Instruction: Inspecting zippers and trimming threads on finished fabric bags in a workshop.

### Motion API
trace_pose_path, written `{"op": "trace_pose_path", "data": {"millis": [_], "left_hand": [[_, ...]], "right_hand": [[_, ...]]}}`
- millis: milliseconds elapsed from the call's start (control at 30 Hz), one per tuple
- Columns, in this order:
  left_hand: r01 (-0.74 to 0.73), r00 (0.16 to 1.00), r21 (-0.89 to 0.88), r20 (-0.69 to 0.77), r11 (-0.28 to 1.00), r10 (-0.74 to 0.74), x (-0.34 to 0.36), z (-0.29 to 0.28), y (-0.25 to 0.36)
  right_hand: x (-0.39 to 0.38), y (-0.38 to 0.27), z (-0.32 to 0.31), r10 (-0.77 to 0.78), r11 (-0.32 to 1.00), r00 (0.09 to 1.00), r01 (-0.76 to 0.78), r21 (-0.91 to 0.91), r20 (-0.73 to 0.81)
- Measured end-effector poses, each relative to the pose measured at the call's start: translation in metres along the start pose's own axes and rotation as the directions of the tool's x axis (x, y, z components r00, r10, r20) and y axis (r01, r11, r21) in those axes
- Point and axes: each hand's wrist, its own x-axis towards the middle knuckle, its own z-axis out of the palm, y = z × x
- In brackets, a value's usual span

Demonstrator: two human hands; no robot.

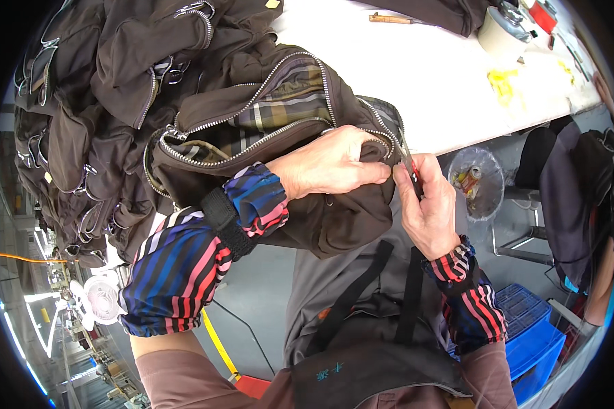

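A dark brown fabric bag [348,221] with a plaid lining lies in front of me, its main zipper [256,153] gaping. My left hand [331,163] rests on the bag, thumb and fingers pinching its cloth beside a second curved zipper [387,129] at the right end. Just right of it, my right hand [430,201] is closed round slim metal thread snips [405,151] with a touch of red. Their narrow blades point up and away, close against the zipper edge. Part of the snips is hidden in my fingers.
Similar dark bags [116,68] are heaped at the left. On the white table [423,88] lie a wooden-handled tool [390,19] and a pale canister [503,31]. Below its edge stand a lined waste bin [476,184] and blue crates [529,334]. A white fan [102,300] is at lower left.
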Motion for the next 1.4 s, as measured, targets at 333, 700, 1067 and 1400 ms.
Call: {"op": "trace_pose_path", "data": {"millis": [333,700,1067,1400], "left_hand": [[0.057,0.998,0.007,0.023,0.998,-0.057,-0.002,-0.002,0.004],[-0.027,0.999,-0.011,0.023,1.000,0.027,0.000,0.000,0.004],[0.085,0.996,-0.074,0.027,0.994,-0.083,0.001,-0.001,-0.003],[0.074,0.996,-0.197,0.069,0.978,-0.062,0.000,-0.004,0.000]], "right_hand": [[-0.005,0.009,-0.020,0.401,0.829,0.916,-0.372,0.418,0.020],[-0.002,0.011,0.006,0.210,0.942,0.975,-0.183,0.280,-0.068],[-0.031,0.010,-0.024,0.391,0.811,0.920,-0.365,0.458,0.040],[-0.028,0.021,-0.021,-0.048,0.997,0.998,0.050,-0.050,0.035]]}}
